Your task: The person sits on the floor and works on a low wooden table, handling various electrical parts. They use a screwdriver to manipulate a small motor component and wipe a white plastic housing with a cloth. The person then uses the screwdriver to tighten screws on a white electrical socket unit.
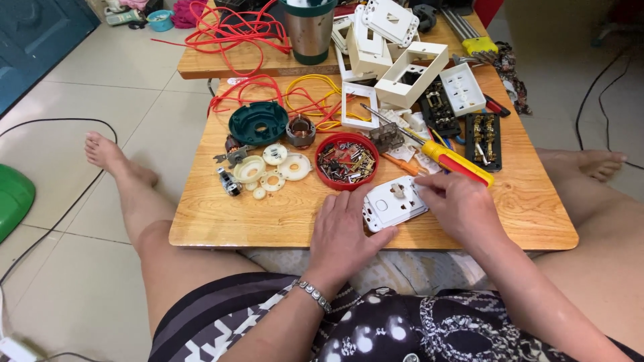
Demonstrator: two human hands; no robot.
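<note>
A white wall-socket plate (391,203) lies at the near edge of a low wooden table (221,214). My left hand (345,234) rests on the table with its thumb pressed against the plate's near left edge. My right hand (456,204) is on the plate's right side, fingertips pinching at its top right corner. A red and yellow screwdriver (451,161) lies just beyond my right hand, untouched.
A red lid (347,161) holds several small metal parts. White plastic gears (272,171), a green round housing (258,123), a motor core (300,130), red and yellow wires (295,100), white switch frames (409,74) and a steel tumbler (309,30) crowd the table.
</note>
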